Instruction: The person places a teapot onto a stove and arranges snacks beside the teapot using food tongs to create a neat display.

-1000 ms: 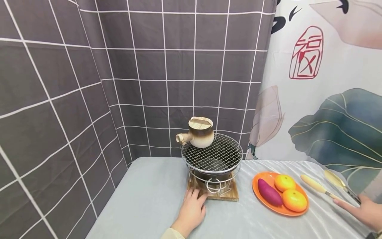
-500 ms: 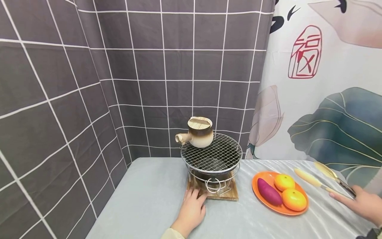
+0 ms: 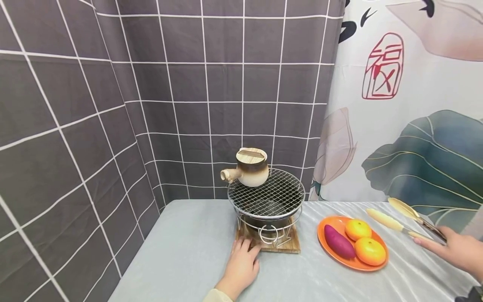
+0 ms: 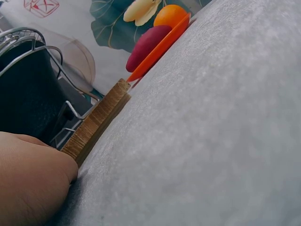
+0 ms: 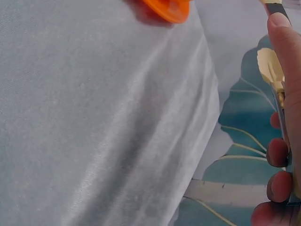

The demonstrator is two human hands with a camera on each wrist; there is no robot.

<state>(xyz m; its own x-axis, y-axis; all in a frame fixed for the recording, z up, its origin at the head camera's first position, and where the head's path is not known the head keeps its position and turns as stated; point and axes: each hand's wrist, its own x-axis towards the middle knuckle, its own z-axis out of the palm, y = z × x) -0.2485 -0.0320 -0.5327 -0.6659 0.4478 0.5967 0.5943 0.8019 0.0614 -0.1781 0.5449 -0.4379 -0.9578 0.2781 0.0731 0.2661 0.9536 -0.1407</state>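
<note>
My left hand (image 3: 241, 264) rests at the near left corner of a wooden board (image 3: 281, 246), fingers on its front edge. In the left wrist view, part of that hand (image 4: 35, 181) lies against the end of the board (image 4: 96, 123). A wire stand with a dark bowl and round grill mesh (image 3: 279, 197) stands on the board. A small lidded clay pot (image 3: 253, 174) with a side handle sits at the mesh's back left. My right hand (image 3: 454, 249) grips tongs (image 3: 385, 219) with cream tips spread apart, right of an orange plate (image 3: 352, 262).
On the plate lie a purple sweet potato (image 3: 338, 242) and two oranges (image 3: 370, 251). Dark grid-patterned cloth (image 3: 222, 105) hangs behind and at the left. A lotus-print curtain (image 3: 434, 92) hangs behind the right side of the grey-covered table (image 3: 181, 251).
My right hand has carried the tongs left and slightly up, closer to the orange plate. The left hand has stayed at the board's corner.
</note>
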